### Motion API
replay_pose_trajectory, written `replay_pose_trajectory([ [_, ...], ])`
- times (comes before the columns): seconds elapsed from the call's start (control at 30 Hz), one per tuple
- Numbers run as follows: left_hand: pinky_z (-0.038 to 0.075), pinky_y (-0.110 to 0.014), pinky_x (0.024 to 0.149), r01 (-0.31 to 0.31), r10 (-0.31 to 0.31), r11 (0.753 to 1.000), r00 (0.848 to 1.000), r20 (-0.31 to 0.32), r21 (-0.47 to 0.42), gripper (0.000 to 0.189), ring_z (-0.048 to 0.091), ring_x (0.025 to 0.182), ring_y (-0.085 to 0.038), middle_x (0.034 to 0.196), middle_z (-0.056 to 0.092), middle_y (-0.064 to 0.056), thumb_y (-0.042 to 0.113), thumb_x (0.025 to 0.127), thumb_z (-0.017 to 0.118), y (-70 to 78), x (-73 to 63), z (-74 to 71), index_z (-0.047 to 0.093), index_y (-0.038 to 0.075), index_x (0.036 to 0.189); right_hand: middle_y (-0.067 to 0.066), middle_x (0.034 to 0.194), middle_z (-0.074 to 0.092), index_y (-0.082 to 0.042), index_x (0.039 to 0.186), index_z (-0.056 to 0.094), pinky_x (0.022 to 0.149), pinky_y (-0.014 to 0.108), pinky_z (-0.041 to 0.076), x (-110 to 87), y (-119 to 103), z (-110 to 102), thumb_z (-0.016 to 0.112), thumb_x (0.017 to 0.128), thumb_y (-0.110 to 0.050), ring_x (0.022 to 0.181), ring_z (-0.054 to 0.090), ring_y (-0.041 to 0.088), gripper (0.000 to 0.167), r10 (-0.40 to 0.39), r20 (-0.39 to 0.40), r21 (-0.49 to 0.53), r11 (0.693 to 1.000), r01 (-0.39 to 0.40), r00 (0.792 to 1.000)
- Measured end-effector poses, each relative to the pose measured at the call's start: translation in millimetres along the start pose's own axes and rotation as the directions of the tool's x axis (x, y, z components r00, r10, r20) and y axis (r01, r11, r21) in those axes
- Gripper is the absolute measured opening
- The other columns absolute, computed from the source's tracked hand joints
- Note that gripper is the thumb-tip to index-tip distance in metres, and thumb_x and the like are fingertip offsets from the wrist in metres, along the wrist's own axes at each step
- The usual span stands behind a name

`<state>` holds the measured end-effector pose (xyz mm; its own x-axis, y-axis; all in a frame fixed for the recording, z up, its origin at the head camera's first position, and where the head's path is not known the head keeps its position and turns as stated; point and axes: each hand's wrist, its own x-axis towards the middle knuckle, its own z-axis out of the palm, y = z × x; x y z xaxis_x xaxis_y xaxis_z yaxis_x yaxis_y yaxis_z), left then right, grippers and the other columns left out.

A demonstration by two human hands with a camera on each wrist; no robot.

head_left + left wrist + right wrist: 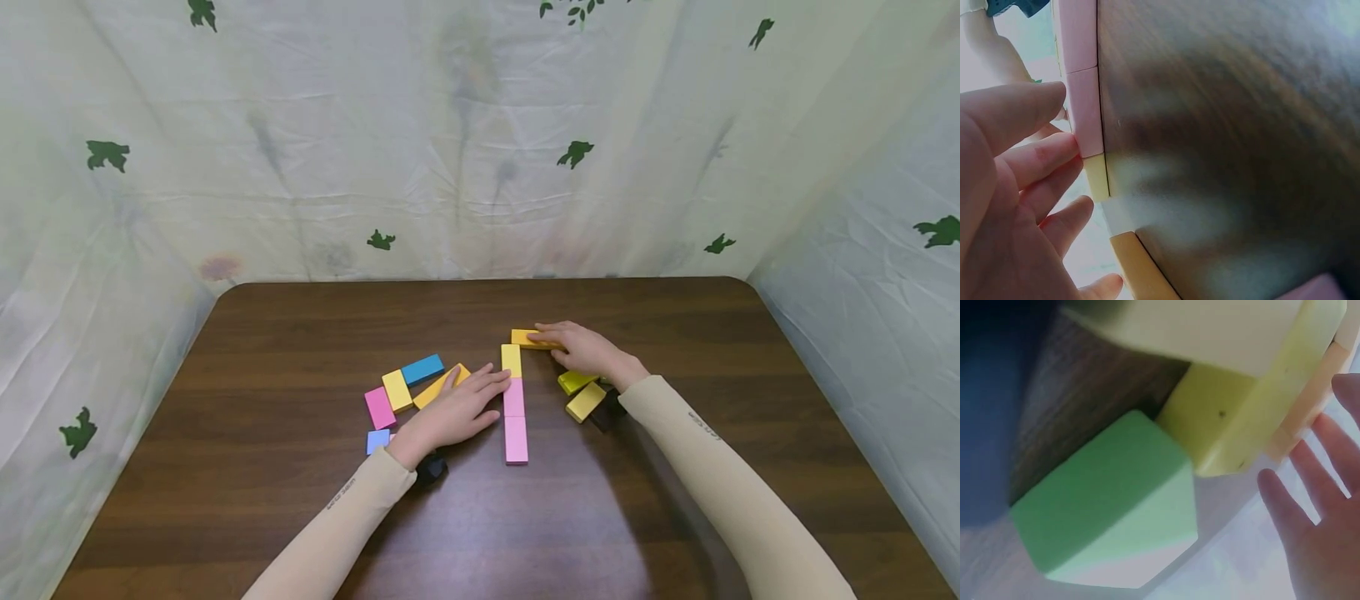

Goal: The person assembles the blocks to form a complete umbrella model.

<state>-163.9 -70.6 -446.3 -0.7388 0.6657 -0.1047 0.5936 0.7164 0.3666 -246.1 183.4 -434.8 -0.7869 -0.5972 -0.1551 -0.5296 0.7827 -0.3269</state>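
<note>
A straight column stands in the middle of the table in the head view: two pink blocks (514, 398) toward me and a yellow block (511, 360) at the far end. My left hand (453, 408) touches the column's left side with outstretched fingertips; its thumb is apart from the blocks. At the column's far end an orange block (522, 337) lies crosswise, pointing right. My right hand (588, 348) rests its extended fingers on that orange block, covering part of it. Under the left hand, another orange block (429, 394) is partly hidden.
Left of the column lie a blue block (423, 369), a yellow block (397, 391), a magenta block (380, 408) and a light blue block (378, 441). By the right wrist are a lime block (574, 382), a pale yellow block (586, 402) and a green block (1110, 494).
</note>
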Motion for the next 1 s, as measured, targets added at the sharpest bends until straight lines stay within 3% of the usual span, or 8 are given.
replay_pose_trajectory([
  [0.23, 0.008, -0.058, 0.11, 0.001, -0.001, 1.0, 1.0, 0.001, 0.002, 0.054, 0.018, 0.143, -0.02, 0.152, 0.033, 0.002, 0.031, 0.098, 0.055, -0.1, 0.2, 1.6, 0.04, 0.014, 0.147, 0.015, 0.143, 0.045, -0.007, 0.135, 0.055, 0.106, 0.047, 0.032, 0.6, -4, 2, 0.056, 0.093, -0.004, 0.13, 0.04, 0.033, 0.042, -0.047, -0.092, -0.043, 0.998, 0.043, 0.995],
  [0.43, 0.008, -0.058, 0.11, -0.001, 0.001, 1.0, 1.0, -0.008, -0.002, 0.055, 0.019, 0.143, -0.019, 0.152, 0.034, 0.002, 0.031, 0.097, 0.055, 0.7, -1.3, 0.5, 0.04, 0.014, 0.147, 0.015, 0.14, 0.049, -0.005, 0.133, 0.057, 0.1, 0.046, 0.04, -2.9, -12, 5, 0.058, 0.091, -0.005, 0.125, 0.044, 0.033, 0.042, -0.05, -0.124, -0.056, 0.998, 0.043, 0.991],
  [0.77, 0.008, -0.058, 0.11, 0.002, -0.002, 1.0, 1.0, -0.009, -0.007, 0.055, 0.019, 0.143, -0.02, 0.152, 0.033, 0.002, 0.031, 0.097, 0.056, 0.1, -1.4, 0.5, 0.04, 0.014, 0.147, 0.015, 0.144, 0.043, -0.004, 0.135, 0.055, 0.105, 0.046, 0.035, -2.6, -14, 4, 0.058, 0.092, -0.003, 0.131, 0.039, 0.033, 0.043, -0.037, -0.078, -0.03, 0.999, 0.035, 0.996],
  [1.0, 0.008, -0.057, 0.111, 0.002, -0.002, 1.0, 1.0, -0.007, 0.004, 0.055, 0.018, 0.143, -0.019, 0.153, 0.033, 0.002, 0.031, 0.097, 0.055, -0.9, 0.0, 2.0, 0.04, 0.015, 0.147, 0.016, 0.146, 0.041, -0.003, 0.137, 0.052, 0.106, 0.046, 0.032, -1.9, -9, 5, 0.057, 0.091, -0.001, 0.133, 0.037, 0.034, 0.046, -0.077, -0.058, -0.009, 0.997, 0.077, 0.995],
])
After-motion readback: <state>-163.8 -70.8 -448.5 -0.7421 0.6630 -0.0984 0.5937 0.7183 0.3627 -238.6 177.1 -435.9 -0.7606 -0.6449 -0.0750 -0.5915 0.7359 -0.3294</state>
